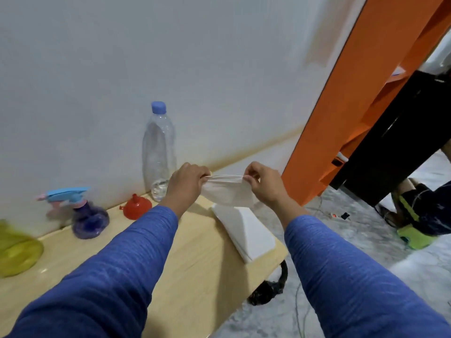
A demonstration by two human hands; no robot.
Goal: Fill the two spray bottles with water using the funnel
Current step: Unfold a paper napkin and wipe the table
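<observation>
A purple spray bottle [90,219] with a blue and pink trigger head stands on the wooden table [200,276] by the wall. A yellow-green bottle [17,252] shows blurred at the left edge. The red funnel [135,208] lies upside down beside a clear water bottle [158,154] with a blue cap and a little water at the bottom. My left hand [188,184] and my right hand [263,184] each pinch a corner of a white tissue [229,191], stretched between them above a white tissue stack [246,230].
A white wall runs behind the table. An orange panel [341,106] and dark furniture [395,132] stand to the right. Another person's leg and a green shoe [419,230] are on the marble floor. A black table leg [268,289] curves under the table's right edge.
</observation>
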